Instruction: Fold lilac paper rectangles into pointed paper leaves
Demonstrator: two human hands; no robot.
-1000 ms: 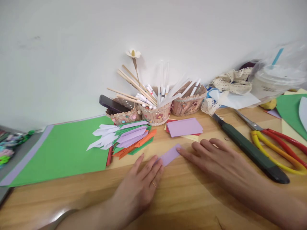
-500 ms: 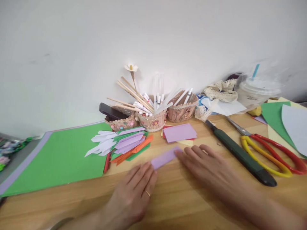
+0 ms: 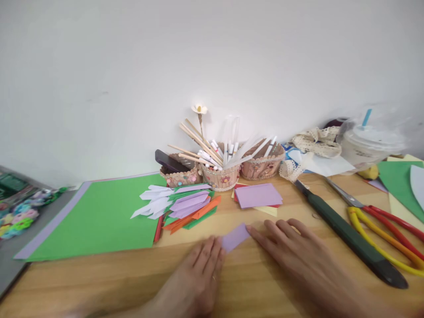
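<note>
A small purple paper strip (image 3: 235,237), seemingly folded, lies on the wooden table between my hands. At its near left end, my left hand (image 3: 203,274) keeps its fingers close together and presses the paper down; its thumb is hidden. My right hand (image 3: 294,249) touches the far right corner with the index fingertip, its other fingers spread loosely over the table. Beyond them rests a stack of purple paper rectangles (image 3: 259,195), with red and yellow sheets showing underneath. Folded paper pieces in white, purple, orange and green (image 3: 188,204) lie in a pile to the left.
Scissors (image 3: 359,207) and a dark green long-handled tool (image 3: 347,234) lie at right. Decorated baskets (image 3: 221,177) with sticks and markers stand by the wall. Green paper (image 3: 109,221) covers the left; lace ribbon (image 3: 319,140) and a plastic cup (image 3: 372,141) are back right.
The view has shifted, so everything sits further right and lower. Less of the purple strip shows between my hands, and my right fingertip is nearer my left hand.
</note>
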